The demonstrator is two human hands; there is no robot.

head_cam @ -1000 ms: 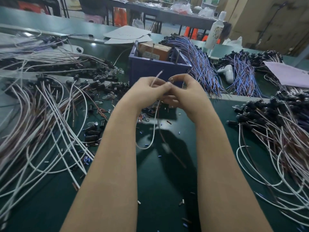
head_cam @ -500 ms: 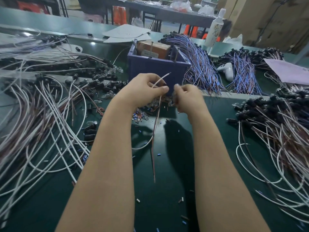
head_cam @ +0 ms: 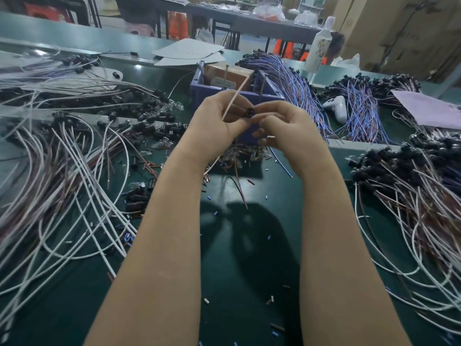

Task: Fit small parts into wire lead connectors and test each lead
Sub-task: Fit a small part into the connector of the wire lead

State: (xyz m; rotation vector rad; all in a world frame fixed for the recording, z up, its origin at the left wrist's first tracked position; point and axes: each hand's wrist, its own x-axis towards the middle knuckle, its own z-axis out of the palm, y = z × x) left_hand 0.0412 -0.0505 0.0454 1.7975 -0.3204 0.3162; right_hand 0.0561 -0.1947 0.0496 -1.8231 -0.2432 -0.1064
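Frame centre: left hand [head_cam: 219, 121] pinches white lead [head_cam: 233, 101] just behind black connector [head_cam: 250, 113]. Right hand [head_cam: 282, 126], fingers curled, pinches the connector. The small part can't be made out. Best to hold the connector still and push the part in straight.

A white bottle [head_cam: 320, 49] with a printed label is stood upright at the far side of the green table [head_cam: 249, 258], right of centre. Nearer, a white controller-shaped handset [head_cam: 336, 107] is laid flat, and a lilac sheet [head_cam: 431, 111] is spread at the right edge. Pale cut sheets [head_cam: 189, 52] are stacked far centre. Beyond, cardboard boxes [head_cam: 404, 33] are piled far right, and plastic bags [head_cam: 268, 12] are heaped on a grey table [head_cam: 249, 22].
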